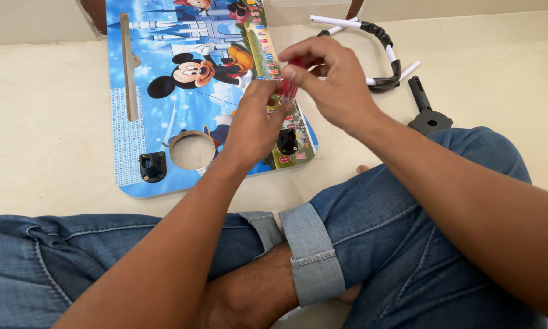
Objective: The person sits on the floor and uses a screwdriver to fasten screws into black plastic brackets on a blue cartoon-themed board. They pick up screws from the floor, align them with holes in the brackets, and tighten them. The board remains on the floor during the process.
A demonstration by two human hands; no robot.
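Floor: smooth cream stone tiles point(48, 152), faintly glossy, with a thin joint line running left to right at the far side.
Seated person: cross-legged in blue denim jeans point(408, 244) with one cuff rolled up, seen from the head view looking down.
Board: flat rectangular panel point(134, 164) with rounded corners lying on the floor beyond the knees; its printed face is bright blue with cartoon figures and a castle, and its cut edge looks like pale pressed wood.
Board cut-outs: one round hole point(191, 150) near the board's near edge and a long narrow slot point(127, 67) along its left side.
Board fittings: two small black plastic brackets, one by the near left corner point(152, 166) and one near the right edge point(287, 141).
Left hand: the left hand point(255, 119) hovers over the board's right part, fingers pinched closed around the lower end of the red tool.
Right hand: the right hand point(332, 73) is curled closed on the upper end of the red tool.
Red tool: slim translucent red plastic handle point(289, 88), like a small screwdriver, held above the board's right edge between both hands; its tip is hidden.
Tube frame: bent white metal tubes joined by black plastic elbows point(383, 55), lying far right on the floor.
Loose part: black plastic piece with a round base point(427, 116), just beside the right knee.
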